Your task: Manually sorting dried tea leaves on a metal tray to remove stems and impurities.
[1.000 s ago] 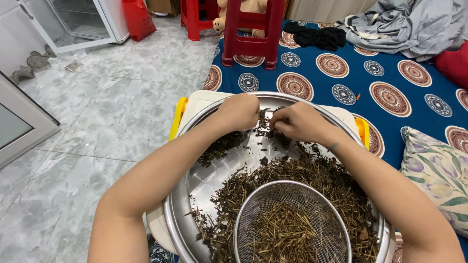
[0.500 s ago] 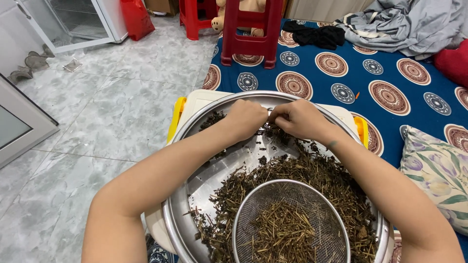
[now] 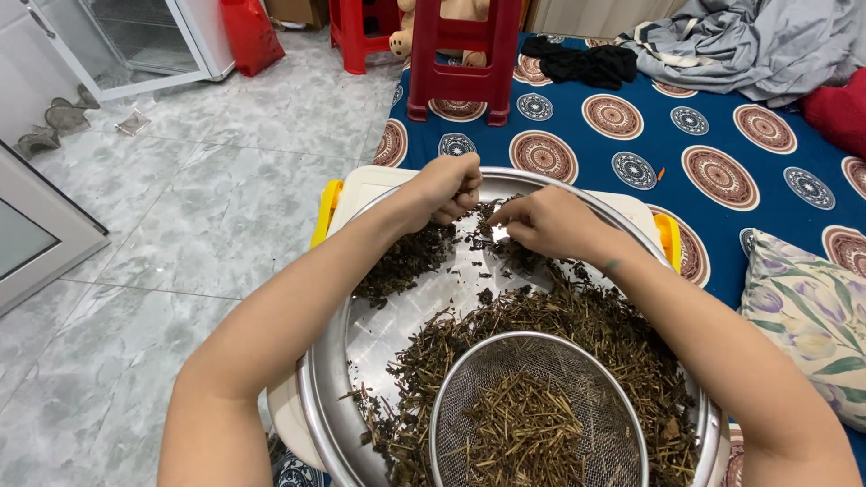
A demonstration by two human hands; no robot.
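Both arms reaching forward over a wide, shallow metal tray (image 3: 361, 347), resting on a cream plastic box with yellow latches (image 3: 327, 210).

Left hand (image 3: 446, 188) hovering over the far rim of the tray, fingers curled inward into a loose fist, pinching small bits of dark dried leaves (image 3: 408, 260) between fingertips and thumb; exactly what is inside the curl not being visible.

Right hand (image 3: 547, 222) sitting just beside the left, knuckles up, fingertips bunched and pressing down into the dark crumbled leaf at the tray's far middle; the two hands nearly touching, with a small gap between them.

Dried herb lying in two kinds: dark crumbled leaves heaping under and left of the left hand, and paler dried stems and twigs (image 3: 586, 329) spreading over the right and near parts of the tray. Bare shiny metal showing in the left middle.

Round wire-mesh sieve (image 3: 469, 388) sitting in the near part of the tray, holding a heap of straw-coloured stem pieces (image 3: 528, 433).

Around: grey marble-patterned floor (image 3: 180, 225) on the left, blue mat with round medallions (image 3: 722, 180) on the right, red plastic stool (image 3: 465, 54) standing on the mat's far edge, floral pillow (image 3: 812, 316) at the right, grey cloth (image 3: 749, 41) crumpling in the far corner.
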